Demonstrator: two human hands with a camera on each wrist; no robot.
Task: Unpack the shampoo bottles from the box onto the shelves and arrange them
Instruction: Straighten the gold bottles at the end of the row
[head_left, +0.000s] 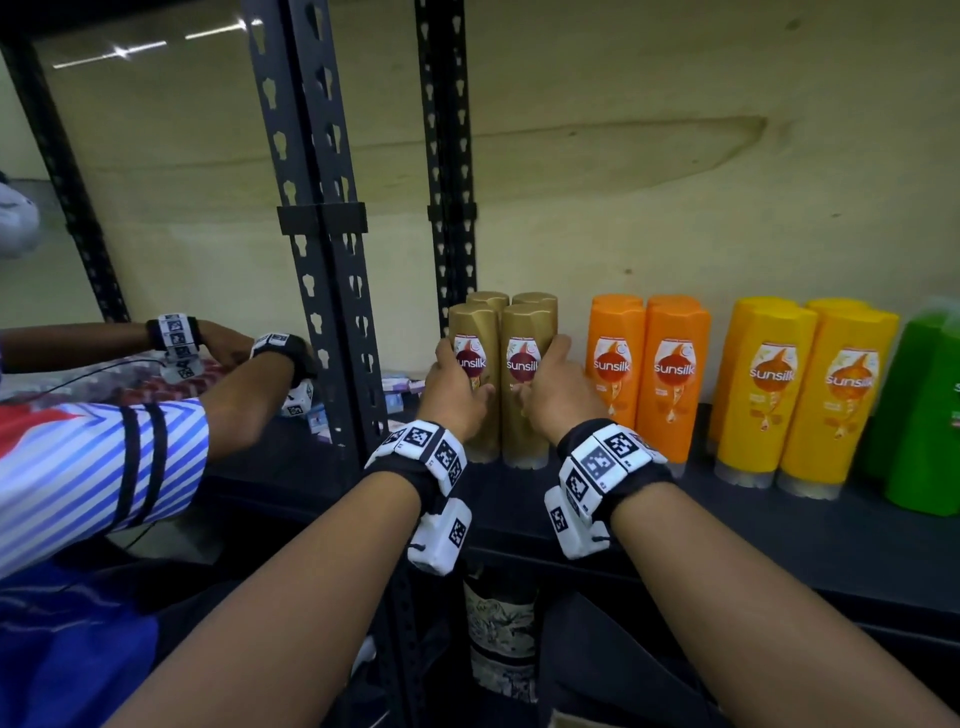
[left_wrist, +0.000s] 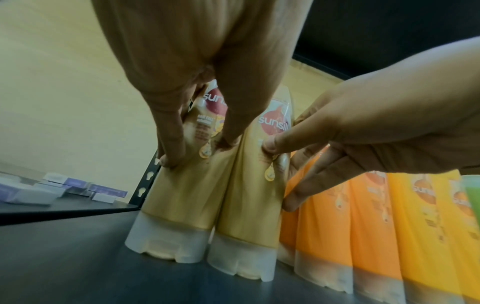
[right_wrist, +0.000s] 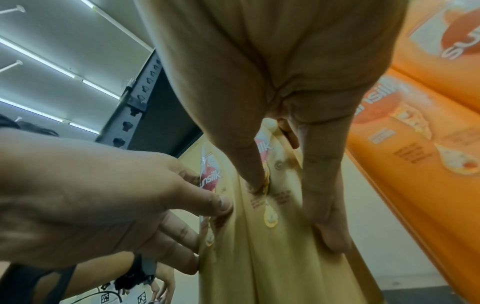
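**Both hands close on the front pair of gold bottles**

On the dark shelf board (head_left: 779, 530) of the black slotted-steel rack (head_left: 317, 218), four gold plastic Sunsilk shampoo bottles stand upright on their translucent caps, two in front and two behind, right beside the rack's upright. The person's left hand (head_left: 453, 387) wraps the front left gold bottle (head_left: 471, 384): the thumb presses its front label and the fingers (left_wrist: 171, 144) curl round its left side. The right hand (head_left: 558, 387) does the same in mirror on the front right gold bottle (head_left: 527, 384), thumb on the label, fingers (right_wrist: 327, 205) down its right flank. The two front bottles touch each other along their sides, their caps resting on the board. The two rear gold bottles (head_left: 511, 300) show only their tops behind them.

To the right, a little apart, stand the orange Sunsilk bottles (head_left: 644, 374), also two deep, then the yellow Sunsilk bottles (head_left: 802, 389), and at the far edge a green bottle (head_left: 924, 415), only partly in sight.

In the next bay to the left, a second person in a blue-and-white striped sleeve (head_left: 104, 467) reaches both hands among small white and purple cartons (left_wrist: 64, 189) on that shelf.
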